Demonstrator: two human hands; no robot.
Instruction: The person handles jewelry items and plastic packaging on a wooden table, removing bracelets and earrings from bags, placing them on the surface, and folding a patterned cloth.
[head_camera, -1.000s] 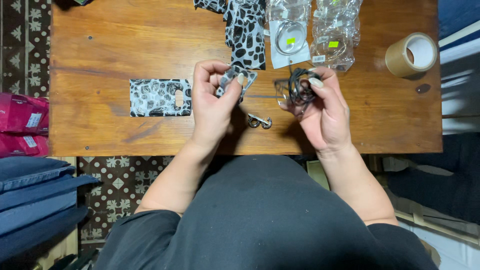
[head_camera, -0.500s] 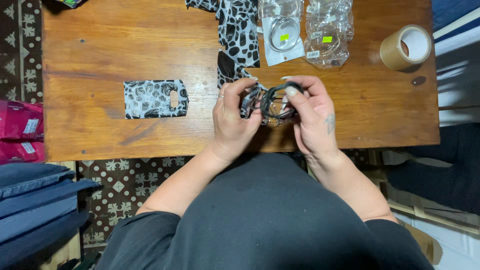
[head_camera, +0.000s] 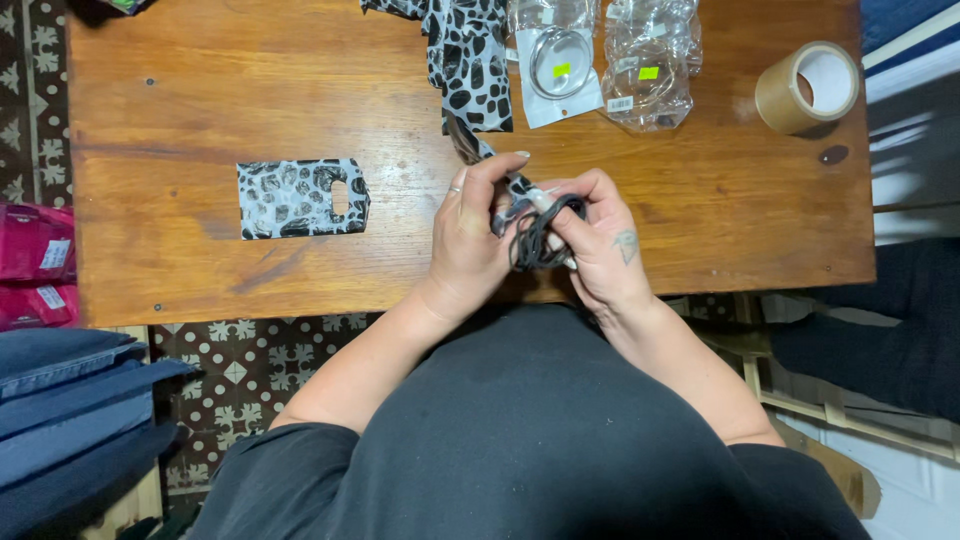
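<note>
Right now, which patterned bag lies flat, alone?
The small black-and-white patterned bag left of the left hand, lying alone; the others are stacked at the table's far edge.

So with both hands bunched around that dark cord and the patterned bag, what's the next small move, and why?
Probably ease the dark cord deeper into the small patterned bag. The left hand pinches the bag's edge, and the right hand presses the looped cord against it, with most of the cord outside. Whether the bag's mouth is open is hidden by the fingers.
</note>
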